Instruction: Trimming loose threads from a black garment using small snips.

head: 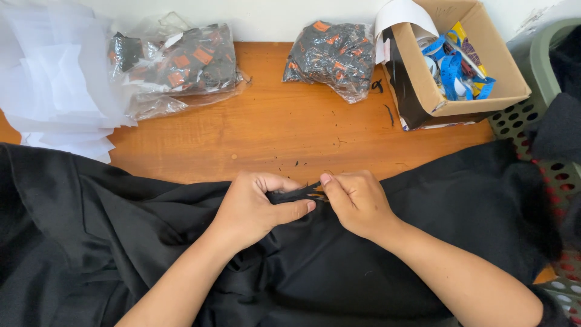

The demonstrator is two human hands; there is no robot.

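Black garment (302, 266) spread over near edge of wooden counter (284, 127), bulk draped toward the person so only the worked spot lies flat. Left hand (254, 209) grip closed, pinching a fabric fold taut. Right hand (357, 203) grip closed on the same fold just beside it, fingertips at a small detail; what it is, cannot tell. 2 bags of tags (181, 60) and cardboard box (451, 66) sit behind, within reach.

Two clear bags (181, 60) (333, 54) of black-orange packets; open cardboard box (484, 54) far right.
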